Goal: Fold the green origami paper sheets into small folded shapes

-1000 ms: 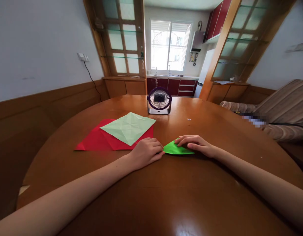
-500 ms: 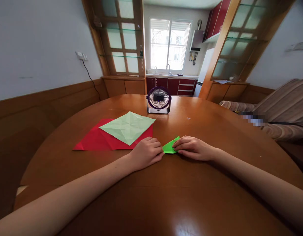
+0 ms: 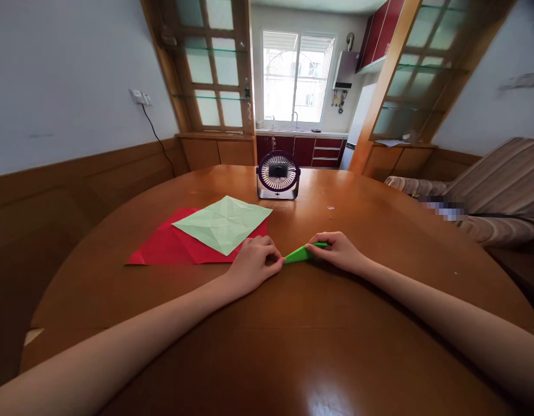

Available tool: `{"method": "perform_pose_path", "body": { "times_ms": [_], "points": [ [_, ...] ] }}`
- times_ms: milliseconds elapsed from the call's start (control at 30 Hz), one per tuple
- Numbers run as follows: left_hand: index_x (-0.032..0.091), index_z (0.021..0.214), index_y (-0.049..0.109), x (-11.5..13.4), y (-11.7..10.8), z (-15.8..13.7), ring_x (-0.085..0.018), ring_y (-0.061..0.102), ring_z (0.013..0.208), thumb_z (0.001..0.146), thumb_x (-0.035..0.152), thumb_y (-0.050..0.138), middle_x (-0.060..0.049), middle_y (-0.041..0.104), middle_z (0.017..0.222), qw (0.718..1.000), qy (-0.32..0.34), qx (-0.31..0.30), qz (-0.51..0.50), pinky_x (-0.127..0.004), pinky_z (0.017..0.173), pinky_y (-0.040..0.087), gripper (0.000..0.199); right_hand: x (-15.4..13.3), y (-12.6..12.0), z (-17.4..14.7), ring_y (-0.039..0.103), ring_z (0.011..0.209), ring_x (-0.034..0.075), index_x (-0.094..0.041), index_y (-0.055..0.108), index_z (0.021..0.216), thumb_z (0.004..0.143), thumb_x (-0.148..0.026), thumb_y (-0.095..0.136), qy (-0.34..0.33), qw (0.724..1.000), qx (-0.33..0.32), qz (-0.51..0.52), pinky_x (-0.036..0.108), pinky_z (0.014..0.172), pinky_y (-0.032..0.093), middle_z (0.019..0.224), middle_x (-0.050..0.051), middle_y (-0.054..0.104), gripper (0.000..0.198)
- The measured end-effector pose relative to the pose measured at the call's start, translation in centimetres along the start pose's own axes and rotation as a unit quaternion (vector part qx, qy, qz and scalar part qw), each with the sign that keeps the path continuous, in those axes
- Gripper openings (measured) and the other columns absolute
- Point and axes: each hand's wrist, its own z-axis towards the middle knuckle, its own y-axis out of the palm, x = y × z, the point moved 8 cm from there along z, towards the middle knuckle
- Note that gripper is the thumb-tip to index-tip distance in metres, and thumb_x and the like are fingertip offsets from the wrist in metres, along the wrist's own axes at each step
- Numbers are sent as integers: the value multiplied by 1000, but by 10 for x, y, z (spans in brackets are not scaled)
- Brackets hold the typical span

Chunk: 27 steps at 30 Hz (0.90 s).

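A small piece of folded bright green paper [image 3: 297, 255] is held between my two hands, just above or on the tabletop; the exact height I cannot tell. My left hand [image 3: 256, 261] pinches its pointed left tip between thumb and fingers. At the other end, my right hand [image 3: 338, 251] grips the wider part, thumb in front and fingers behind, hiding some of it. Left of the green piece lies a creased pale green sheet [image 3: 219, 222], resting on a larger red sheet [image 3: 163, 245]. My left hand overlaps the near right edge of these sheets.
A small dark purple fan [image 3: 278, 173] stands toward the far side of the oval wooden table [image 3: 267, 358]. A tiny white scrap [image 3: 330, 207] lies right of it. Beyond the table's right edge is a striped chair [image 3: 501, 185].
My right hand has lifted and turned slightly, tilting the green paper so it shows as a narrower wedge. My left hand's fingers have curled into a pinch at its tip.
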Motion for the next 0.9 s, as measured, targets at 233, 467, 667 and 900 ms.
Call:
{"method": "perform_pose_path", "body": {
  "times_ms": [233,467,667,900],
  "points": [
    [19,67,69,-11,3,1,-22,57,83,80,29,65,-3,62,83,997,-74,7,-11,-40,76,39,17,4,3,4,42,52,9,-15,61,73,83,-46,60,38,999,34,-9,22,49,33,61,-2,54,32],
    [19,66,69,-16,3,0,-23,56,90,80,34,67,-3,60,87,989,-145,-22,-12,-42,84,36,20,10,1,6,45,58,11,-17,64,85,81,-42,64,48,996,44,-62,23,54,35,69,-1,58,26],
    [19,70,70,-20,1,-4,-23,55,91,81,41,66,-4,60,87,985,-166,-36,-11,-41,86,36,25,7,1,5,52,64,13,-18,57,107,86,-37,62,25,992,44,-112,25,61,40,73,-2,57,28],
    [20,73,73,-27,3,-1,-23,55,97,80,37,65,-4,60,93,978,-174,-92,-73,-38,87,39,20,-1,9,5,63,90,20,-18,56,111,92,-27,55,-40,983,25,-175,34,81,48,101,8,67,21]
  ]
}}
